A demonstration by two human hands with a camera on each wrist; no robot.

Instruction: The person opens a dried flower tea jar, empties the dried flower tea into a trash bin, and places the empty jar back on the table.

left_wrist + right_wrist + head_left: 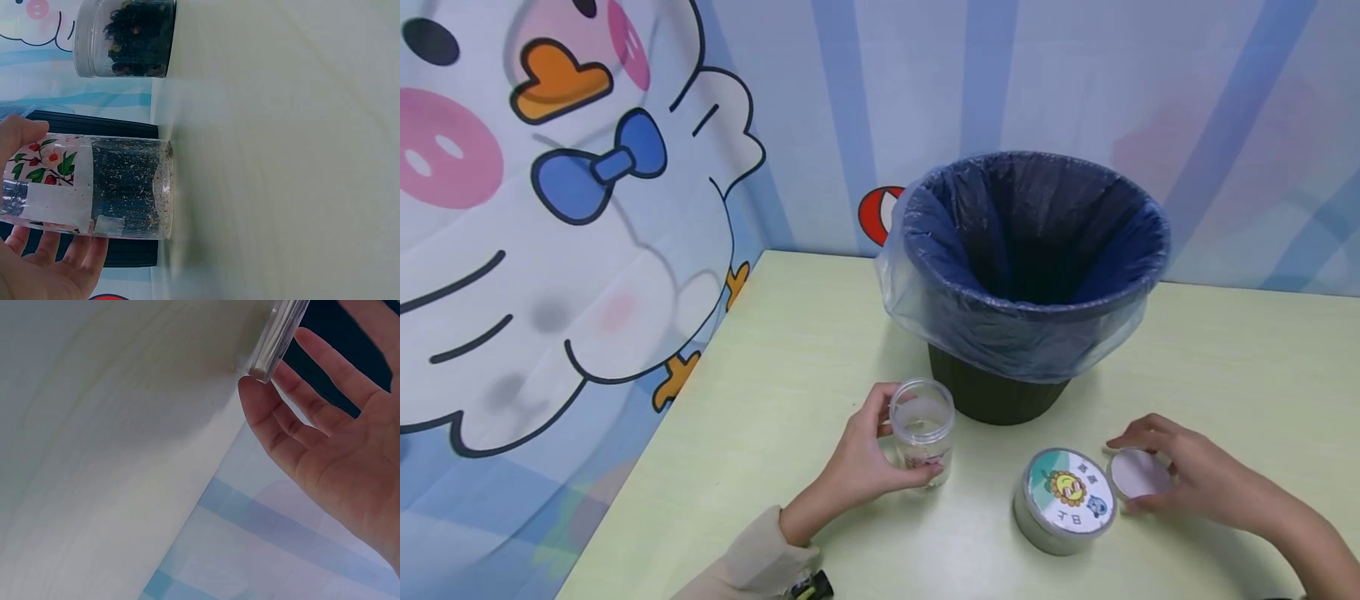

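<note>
A clear plastic jar [924,433] stands upright on the table, its top uncovered. My left hand [872,458] grips it round the side, thumb in front and fingers behind. The left wrist view shows the jar's flowered label [47,164] and small pale crumbs stuck to its lower wall. On the right, my right hand [1195,475] holds a small round lid [1141,473] by its edge, low over the table. In the right wrist view fingertips touch the clear rim of that lid [278,337]. Close to the lid sits a second jar [1066,502] with a cartoon sunflower on top.
Behind both jars stands a black bin [992,392] lined with a blue plastic bag [1022,342]. The left wrist view shows dark dried pieces inside the second jar [140,37]. A cartoon-printed backdrop [820,125] rises along the back and left of the pale table [760,400].
</note>
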